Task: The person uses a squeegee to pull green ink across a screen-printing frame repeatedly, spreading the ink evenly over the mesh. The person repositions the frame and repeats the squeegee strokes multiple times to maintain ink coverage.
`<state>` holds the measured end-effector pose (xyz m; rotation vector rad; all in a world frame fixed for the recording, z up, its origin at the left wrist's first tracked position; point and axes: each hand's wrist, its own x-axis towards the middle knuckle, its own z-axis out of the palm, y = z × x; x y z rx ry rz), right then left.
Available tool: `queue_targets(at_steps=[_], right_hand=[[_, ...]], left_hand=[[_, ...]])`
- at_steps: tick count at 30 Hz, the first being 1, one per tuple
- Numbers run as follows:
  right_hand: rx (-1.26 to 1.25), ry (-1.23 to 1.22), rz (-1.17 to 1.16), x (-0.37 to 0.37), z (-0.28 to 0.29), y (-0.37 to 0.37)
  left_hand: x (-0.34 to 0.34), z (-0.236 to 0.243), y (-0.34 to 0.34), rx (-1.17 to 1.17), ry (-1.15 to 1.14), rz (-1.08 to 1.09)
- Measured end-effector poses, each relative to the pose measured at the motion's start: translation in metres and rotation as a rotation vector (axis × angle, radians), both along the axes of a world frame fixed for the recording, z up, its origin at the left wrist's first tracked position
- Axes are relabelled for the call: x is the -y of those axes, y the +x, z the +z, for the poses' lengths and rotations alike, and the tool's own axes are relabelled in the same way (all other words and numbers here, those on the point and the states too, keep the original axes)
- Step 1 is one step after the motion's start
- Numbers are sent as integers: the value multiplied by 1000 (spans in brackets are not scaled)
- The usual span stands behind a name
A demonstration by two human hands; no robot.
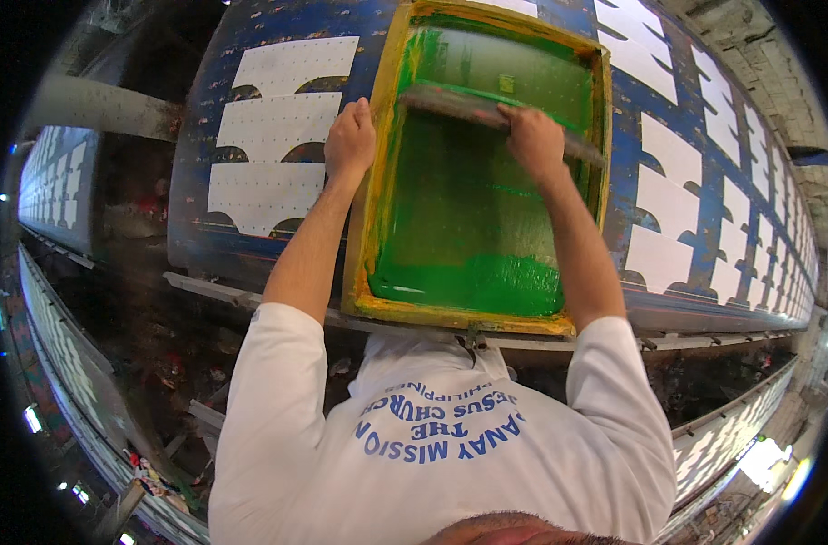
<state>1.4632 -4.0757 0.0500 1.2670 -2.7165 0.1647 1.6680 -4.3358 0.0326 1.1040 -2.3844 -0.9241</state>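
A screen printing frame (361, 263) with yellow, ink-stained rails lies over the blue table, its mesh coated in green ink (514, 283). The ink pools thickest at the near end. My left hand (350, 143) is closed at the frame's left rail, its fingers partly hidden. With my right hand (535, 141) I grip a long squeegee (459, 106), which lies across the far half of the mesh, slanting down toward the right rail.
White cut pieces (273, 123) with curved notches lie on the blue table (188, 218) to the left. More white pieces (664, 204) run in rows to the right. A metal rail (214, 289) follows the near edge. Another long table (64, 182) stands at far left.
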Motion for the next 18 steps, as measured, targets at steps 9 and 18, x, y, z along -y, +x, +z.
queue_targets(at_steps=[9,18], right_hand=[[-23,-18,73,73,12,-142],[25,52,74,58,13,-116]], left_hand=[[-6,2,1,2,-101,56],[-14,10,-5,119,-213,106]])
